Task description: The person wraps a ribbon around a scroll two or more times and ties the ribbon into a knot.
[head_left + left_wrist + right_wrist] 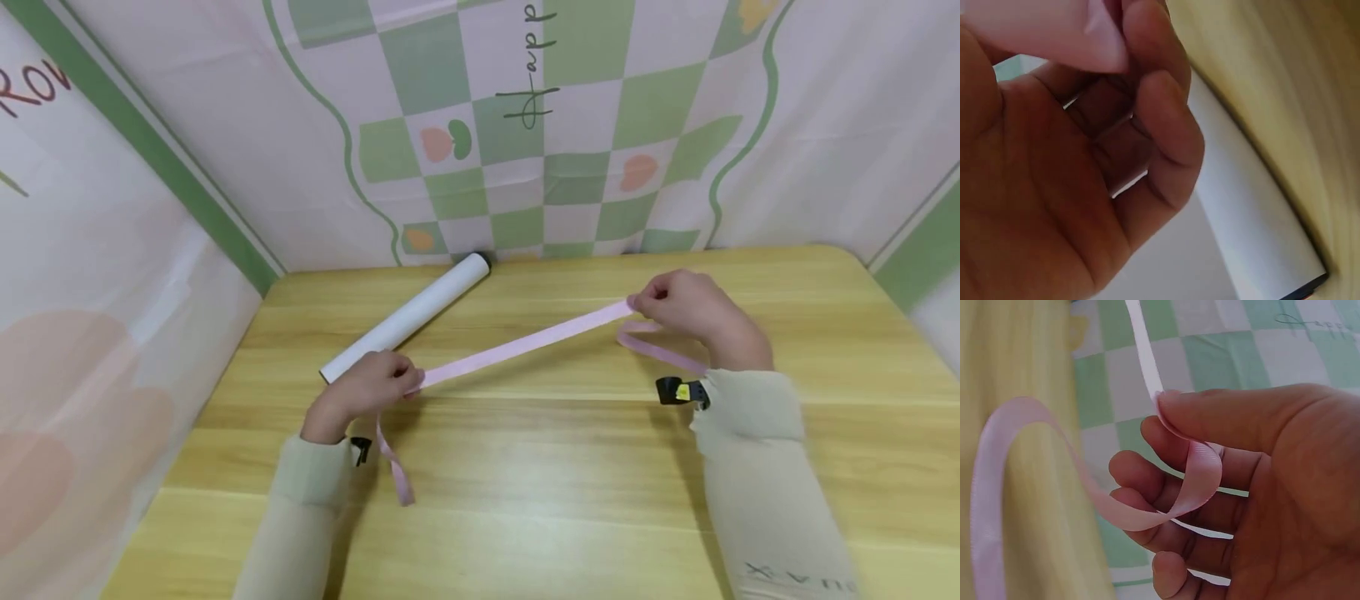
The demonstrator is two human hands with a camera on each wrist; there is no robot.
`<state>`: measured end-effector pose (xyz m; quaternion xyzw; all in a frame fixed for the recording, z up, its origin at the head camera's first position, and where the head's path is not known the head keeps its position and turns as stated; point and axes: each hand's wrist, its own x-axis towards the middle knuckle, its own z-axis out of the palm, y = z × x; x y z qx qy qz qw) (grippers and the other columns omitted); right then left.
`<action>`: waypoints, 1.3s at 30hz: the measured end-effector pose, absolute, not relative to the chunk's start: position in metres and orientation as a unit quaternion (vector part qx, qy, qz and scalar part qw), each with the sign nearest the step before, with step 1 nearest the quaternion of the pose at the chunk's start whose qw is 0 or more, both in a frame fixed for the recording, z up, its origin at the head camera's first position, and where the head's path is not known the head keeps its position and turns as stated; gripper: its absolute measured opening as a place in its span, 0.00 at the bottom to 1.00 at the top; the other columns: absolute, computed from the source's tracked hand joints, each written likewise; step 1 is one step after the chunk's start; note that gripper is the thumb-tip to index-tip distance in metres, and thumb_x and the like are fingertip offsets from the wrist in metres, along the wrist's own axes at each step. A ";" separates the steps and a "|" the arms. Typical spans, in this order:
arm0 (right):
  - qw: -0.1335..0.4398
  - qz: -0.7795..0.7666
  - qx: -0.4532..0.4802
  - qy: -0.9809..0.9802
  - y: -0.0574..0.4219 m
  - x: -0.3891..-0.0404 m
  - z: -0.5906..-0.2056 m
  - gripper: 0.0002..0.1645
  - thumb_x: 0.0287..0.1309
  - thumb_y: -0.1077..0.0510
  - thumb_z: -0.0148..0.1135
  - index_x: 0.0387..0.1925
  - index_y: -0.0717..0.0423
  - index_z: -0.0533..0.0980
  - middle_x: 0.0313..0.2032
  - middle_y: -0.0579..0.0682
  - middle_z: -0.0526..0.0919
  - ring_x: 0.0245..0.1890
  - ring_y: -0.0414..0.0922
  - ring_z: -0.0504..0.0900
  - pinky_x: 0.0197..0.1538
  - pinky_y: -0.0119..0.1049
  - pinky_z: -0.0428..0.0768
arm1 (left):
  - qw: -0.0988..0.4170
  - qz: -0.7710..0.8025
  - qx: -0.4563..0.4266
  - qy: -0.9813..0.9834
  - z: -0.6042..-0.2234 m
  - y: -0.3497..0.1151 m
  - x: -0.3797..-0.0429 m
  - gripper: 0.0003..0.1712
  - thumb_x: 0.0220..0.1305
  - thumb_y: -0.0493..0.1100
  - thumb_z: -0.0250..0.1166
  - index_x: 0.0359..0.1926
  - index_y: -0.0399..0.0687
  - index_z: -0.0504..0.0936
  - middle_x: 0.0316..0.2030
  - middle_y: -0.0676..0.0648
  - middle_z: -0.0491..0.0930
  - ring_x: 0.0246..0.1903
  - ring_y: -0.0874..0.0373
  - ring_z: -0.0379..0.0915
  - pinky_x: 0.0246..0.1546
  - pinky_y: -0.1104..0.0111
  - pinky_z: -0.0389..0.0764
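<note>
A pink ribbon stretches taut above the table between both hands, rising toward the right. My left hand pinches it near one end, and a short twisted tail dangles below that hand. In the left wrist view a fold of the ribbon shows at the fingers, the pinch itself partly out of frame. My right hand pinches the ribbon between thumb and index finger. In the right wrist view the loose ribbon curls over the other fingers and loops away to the left.
A white tube with dark ends lies slantwise on the wooden table, just behind the left hand. A checkered green and white cloth hangs along the back edge. Black straps sit at both wrists.
</note>
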<state>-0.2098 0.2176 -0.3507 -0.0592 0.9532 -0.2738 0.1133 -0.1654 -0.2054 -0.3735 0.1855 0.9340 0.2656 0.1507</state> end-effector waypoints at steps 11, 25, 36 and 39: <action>0.116 -0.279 -0.062 0.951 0.212 -0.216 -0.363 0.32 0.66 0.42 0.49 0.57 0.63 0.71 0.53 0.63 0.76 0.48 0.56 0.72 0.50 0.54 0.71 | 0.120 0.255 0.124 0.951 -0.394 -0.190 -0.173 0.17 0.72 0.46 0.47 0.38 0.43 0.80 0.22 0.51 0.79 0.22 0.59 0.71 0.35 0.65 0.75; 0.157 -0.232 -0.054 0.958 0.240 -0.196 -0.375 0.22 0.59 0.42 0.58 0.45 0.54 0.78 0.44 0.54 0.80 0.38 0.49 0.74 0.40 0.44 0.72 | 0.120 0.106 0.127 0.979 -0.377 -0.177 -0.168 0.20 0.69 0.50 0.51 0.52 0.43 0.79 0.42 0.49 0.81 0.32 0.60 0.74 0.34 0.64 0.78; 0.163 -0.161 -0.059 0.972 0.248 -0.187 -0.379 0.14 0.62 0.49 0.51 0.35 0.53 0.79 0.29 0.49 0.78 0.25 0.46 0.70 0.28 0.40 0.70 | 0.071 -0.016 0.231 0.970 -0.377 -0.119 -0.194 0.12 0.68 0.43 0.49 0.34 0.47 0.78 0.31 0.48 0.78 0.30 0.54 0.75 0.29 0.60 0.77; 0.158 -0.157 -0.056 0.973 0.260 -0.177 -0.384 0.13 0.61 0.51 0.51 0.32 0.52 0.78 0.27 0.48 0.77 0.24 0.45 0.70 0.28 0.39 0.69 | 0.088 -0.034 0.222 0.970 -0.384 -0.108 -0.199 0.11 0.65 0.44 0.51 0.30 0.50 0.78 0.28 0.50 0.78 0.27 0.55 0.75 0.25 0.58 0.77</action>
